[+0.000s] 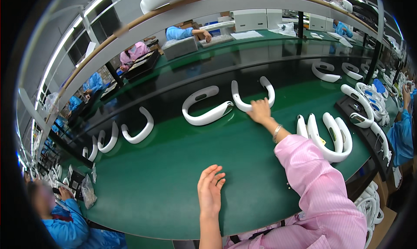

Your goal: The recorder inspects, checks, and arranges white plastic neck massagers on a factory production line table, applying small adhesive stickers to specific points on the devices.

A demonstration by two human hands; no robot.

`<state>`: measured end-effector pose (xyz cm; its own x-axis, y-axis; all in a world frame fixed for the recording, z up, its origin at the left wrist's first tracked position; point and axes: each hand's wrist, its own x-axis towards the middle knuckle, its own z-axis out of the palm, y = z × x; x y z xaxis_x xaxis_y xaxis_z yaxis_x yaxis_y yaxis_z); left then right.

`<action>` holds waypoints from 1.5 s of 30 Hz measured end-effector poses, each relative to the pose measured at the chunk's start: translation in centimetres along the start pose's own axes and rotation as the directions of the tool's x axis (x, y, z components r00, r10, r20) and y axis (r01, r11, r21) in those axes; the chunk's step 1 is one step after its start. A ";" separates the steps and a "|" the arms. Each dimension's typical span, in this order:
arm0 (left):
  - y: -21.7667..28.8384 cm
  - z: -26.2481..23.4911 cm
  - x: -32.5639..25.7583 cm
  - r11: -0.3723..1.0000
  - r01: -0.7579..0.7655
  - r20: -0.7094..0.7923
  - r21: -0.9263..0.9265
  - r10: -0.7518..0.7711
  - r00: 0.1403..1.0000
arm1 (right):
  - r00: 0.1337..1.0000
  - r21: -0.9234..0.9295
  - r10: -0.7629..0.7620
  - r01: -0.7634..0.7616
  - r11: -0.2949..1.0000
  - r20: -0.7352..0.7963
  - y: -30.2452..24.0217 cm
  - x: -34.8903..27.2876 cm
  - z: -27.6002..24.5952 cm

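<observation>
My right hand (pixel 259 111) reached out over the green table (pixel 165 184) and rested its fingers on a white U-shaped band (pixel 252 97) at the edge of the dark belt (pixel 173 97); whether they gripped it I could not tell. My left hand (pixel 210 189) lay flat and open on the table, holding nothing. Another band (pixel 204 106) sat just left, and a stack (pixel 328 136) lay near my right sleeve.

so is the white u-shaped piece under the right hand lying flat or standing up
Lying flat: the white u-shaped piece rests on the dark belt, open end facing away, the right hand touching its curved base.
</observation>
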<state>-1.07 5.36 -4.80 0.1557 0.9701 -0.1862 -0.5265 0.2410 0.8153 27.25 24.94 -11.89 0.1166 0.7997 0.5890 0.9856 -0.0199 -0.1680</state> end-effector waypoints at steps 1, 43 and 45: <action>-0.1 0.2 0.0 0.999 -0.002 0.011 0.033 0.001 1.000 | 0.963 0.012 0.071 -0.077 0.997 0.259 1.7 -0.1 -0.9; 3.4 3.0 -6.1 0.986 -0.036 0.447 -0.161 0.105 0.888 | 0.683 0.641 -0.104 -0.720 -0.267 0.723 -7.3 -17.2 -21.5; 3.6 3.1 -5.9 0.990 -0.044 0.468 -0.136 0.104 0.877 | 0.681 0.641 -0.096 -0.720 -0.265 0.726 -7.6 -17.3 -21.3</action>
<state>-1.27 0.43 0.88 0.4734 0.8626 0.1782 -0.6420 0.1994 0.7403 20.31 -1.48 -3.96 -0.1038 0.9823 -0.1561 -0.4242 -0.1857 -0.8863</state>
